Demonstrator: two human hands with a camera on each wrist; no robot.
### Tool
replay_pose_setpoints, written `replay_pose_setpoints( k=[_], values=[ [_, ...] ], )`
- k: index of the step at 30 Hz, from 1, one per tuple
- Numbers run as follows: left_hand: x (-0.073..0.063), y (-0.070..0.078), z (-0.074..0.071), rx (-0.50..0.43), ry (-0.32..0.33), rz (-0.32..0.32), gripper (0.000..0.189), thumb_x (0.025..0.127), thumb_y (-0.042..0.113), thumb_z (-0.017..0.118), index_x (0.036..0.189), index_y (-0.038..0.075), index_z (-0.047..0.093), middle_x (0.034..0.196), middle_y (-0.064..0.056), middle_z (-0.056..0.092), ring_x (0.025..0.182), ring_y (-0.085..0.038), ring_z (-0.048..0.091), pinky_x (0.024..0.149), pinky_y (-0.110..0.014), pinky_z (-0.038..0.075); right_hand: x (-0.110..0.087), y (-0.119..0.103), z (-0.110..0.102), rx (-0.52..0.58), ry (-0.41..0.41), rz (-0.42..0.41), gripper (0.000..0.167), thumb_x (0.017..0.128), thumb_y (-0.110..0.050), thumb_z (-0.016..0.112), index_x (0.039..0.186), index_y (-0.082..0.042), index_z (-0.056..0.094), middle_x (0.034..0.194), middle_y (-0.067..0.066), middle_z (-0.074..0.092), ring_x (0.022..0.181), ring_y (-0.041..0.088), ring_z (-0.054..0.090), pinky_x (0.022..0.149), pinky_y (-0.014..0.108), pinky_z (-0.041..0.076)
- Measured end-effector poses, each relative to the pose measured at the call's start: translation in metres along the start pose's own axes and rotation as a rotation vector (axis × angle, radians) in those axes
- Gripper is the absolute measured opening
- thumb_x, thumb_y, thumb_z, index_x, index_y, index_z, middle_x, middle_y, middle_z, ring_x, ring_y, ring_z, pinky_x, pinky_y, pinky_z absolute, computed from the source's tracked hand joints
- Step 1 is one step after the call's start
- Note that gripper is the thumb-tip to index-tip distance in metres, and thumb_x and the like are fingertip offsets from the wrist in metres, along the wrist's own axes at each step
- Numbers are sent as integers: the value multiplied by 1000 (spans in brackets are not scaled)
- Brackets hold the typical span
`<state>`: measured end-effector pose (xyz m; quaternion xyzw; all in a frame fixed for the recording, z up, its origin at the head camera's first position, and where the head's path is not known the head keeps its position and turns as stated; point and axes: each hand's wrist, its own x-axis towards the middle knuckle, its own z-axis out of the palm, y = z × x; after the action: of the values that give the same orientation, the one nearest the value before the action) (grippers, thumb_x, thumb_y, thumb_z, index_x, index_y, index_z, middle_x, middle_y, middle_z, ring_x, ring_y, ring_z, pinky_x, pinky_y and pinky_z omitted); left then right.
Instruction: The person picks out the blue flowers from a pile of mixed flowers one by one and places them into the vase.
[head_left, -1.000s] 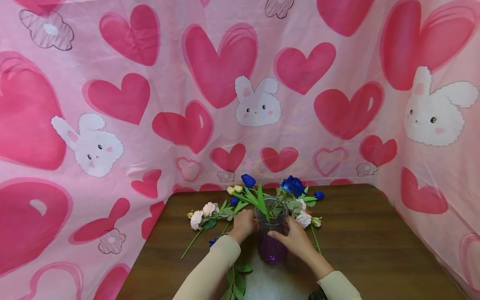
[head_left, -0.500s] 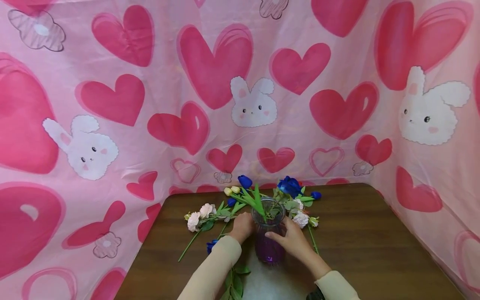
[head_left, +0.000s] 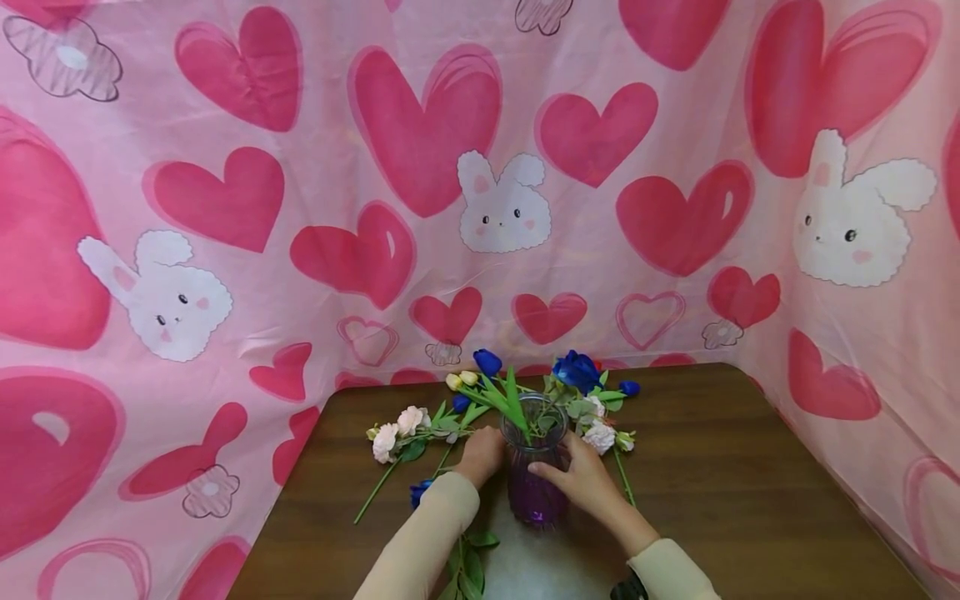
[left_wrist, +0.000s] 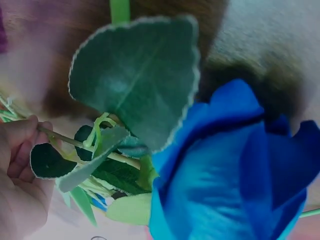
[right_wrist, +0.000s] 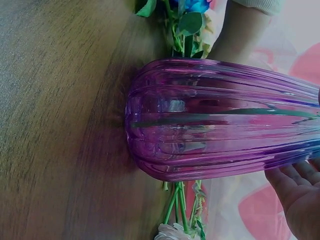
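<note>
Pinching a thin stem (left_wrist: 125, 159) between thumb and forefinger, the left hand (head_left: 480, 454) is just beside the left flank of the vase (head_left: 536, 492); that stem leads to a blue rose (left_wrist: 215, 170), whose bloom fills much of the left wrist view, with a broad dark leaf (left_wrist: 135, 82) beside it; the right hand (head_left: 588, 475) grips the vase on its right side near the neck, thumb in front and fingers partly hidden round the glass, so I cannot tell whether those fingers touch one another. The vase stands upright on the brown table (head_left: 750, 483), clear at its rim and purple below, and a green strand (right_wrist: 235, 113) shows through its ribbed wall; long green leaves (head_left: 513, 408) rise at its mouth. Left of it lie pale pink flowers (head_left: 397, 433); behind it, towards the far edge, are yellow tulips (head_left: 461, 380), a blue tulip (head_left: 487, 361) and a large blue bloom (head_left: 577, 371); white flowers (head_left: 600, 435) lie just beyond the right hand; a leafy sprig (head_left: 468, 567) lies near the left sleeve (head_left: 423, 537); a pink cloth (head_left: 322, 167) printed with hearts and rabbits hangs behind.
</note>
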<state>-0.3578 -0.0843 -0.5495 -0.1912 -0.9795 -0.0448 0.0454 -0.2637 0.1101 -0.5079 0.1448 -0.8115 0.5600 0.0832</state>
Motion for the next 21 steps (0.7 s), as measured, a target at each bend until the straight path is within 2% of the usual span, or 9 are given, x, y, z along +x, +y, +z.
replay_pose_setpoints(
  k=[9, 14, 21],
  values=[
    [-10, -14, -1, 66, -29, 18, 14, 85, 5, 67, 73, 9, 70, 73, -5, 67, 70, -22, 65, 59, -35, 55, 0, -1, 0, -5, 13, -19, 59, 78, -25, 84, 127, -5, 58, 122, 12, 63, 110, 31, 61, 90, 46, 51],
    [-23, -28, -2, 93, -32, 33, 13, 84, 2, 68, 73, 10, 69, 76, -6, 67, 73, -23, 66, 62, -37, 55, 0, 0, 1, -14, 17, -15, 58, 78, -25, 83, 126, -4, 58, 122, 13, 63, 111, 32, 60, 90, 47, 50],
    [-45, -49, -7, 73, -41, 88, 21, 83, -1, 68, 68, 13, 66, 68, -3, 63, 63, -22, 62, 55, -36, 53, 0, 0, 0, -44, 21, -19, 58, 78, -26, 83, 126, -3, 58, 122, 14, 62, 112, 33, 60, 92, 49, 49]
  ],
)
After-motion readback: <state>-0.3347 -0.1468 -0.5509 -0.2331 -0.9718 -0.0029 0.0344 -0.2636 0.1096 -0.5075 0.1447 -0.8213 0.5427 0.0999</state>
